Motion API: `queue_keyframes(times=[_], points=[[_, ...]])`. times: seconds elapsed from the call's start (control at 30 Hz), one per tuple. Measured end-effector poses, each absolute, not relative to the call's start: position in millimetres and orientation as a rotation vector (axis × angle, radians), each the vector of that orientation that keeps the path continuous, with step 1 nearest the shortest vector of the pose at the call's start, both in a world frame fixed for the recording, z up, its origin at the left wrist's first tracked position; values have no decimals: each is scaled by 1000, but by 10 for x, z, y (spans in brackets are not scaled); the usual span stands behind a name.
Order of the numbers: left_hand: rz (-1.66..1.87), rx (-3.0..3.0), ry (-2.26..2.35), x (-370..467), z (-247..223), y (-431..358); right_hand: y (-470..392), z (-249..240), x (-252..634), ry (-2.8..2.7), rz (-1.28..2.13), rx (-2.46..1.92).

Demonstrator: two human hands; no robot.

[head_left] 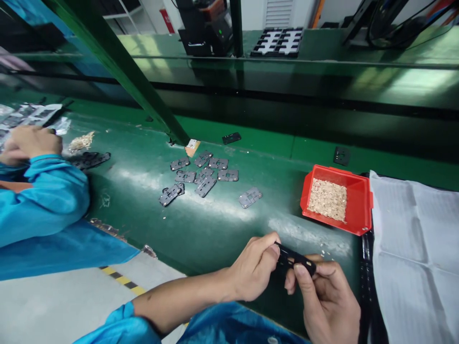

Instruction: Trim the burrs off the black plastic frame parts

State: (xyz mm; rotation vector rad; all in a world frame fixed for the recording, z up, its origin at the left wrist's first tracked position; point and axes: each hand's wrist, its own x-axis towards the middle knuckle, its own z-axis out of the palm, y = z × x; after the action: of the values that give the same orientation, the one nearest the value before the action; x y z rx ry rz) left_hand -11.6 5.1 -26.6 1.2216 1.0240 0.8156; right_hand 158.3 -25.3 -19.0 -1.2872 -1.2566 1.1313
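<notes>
A thin black plastic frame (292, 258) with cutouts is held tilted above the front edge of the green bench. My left hand (256, 267) pinches its left end between thumb and curled fingers. At its right end, my right hand (322, 291) grips it with the thumb on the near face and fingers behind. Beyond my hands lies a single grey plate (250, 197) with square openings. Farther left, several similar dark plates (206, 185) lie in a loose, partly overlapping group.
A red bin (358, 208) of small beige pieces stands right of centre, beside a white foam sheet (416, 239). A slanted green post (129, 76) rises from the bench. At left, a co-worker's hands (34, 142) work near dark parts (91, 160) and beige scraps (81, 142).
</notes>
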Motion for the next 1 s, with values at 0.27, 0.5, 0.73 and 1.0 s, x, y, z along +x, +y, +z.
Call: queue_keyframes(times=[0.27,0.5,0.73,1.0], points=[[871,1285,1079,-105,-298,53,-280,-203,1558,-1202,1176,-1225],[861,1348,1096,-108,-234,74,-276,-215,1571,-1153,1189,-1256],[814,1283,1044,-130,-181,98,-258,-209,1576,-1158,1165,-1249],[863,1141,1069,-68,-273,62,-327,-319,1513,-1215,1076,-1123]])
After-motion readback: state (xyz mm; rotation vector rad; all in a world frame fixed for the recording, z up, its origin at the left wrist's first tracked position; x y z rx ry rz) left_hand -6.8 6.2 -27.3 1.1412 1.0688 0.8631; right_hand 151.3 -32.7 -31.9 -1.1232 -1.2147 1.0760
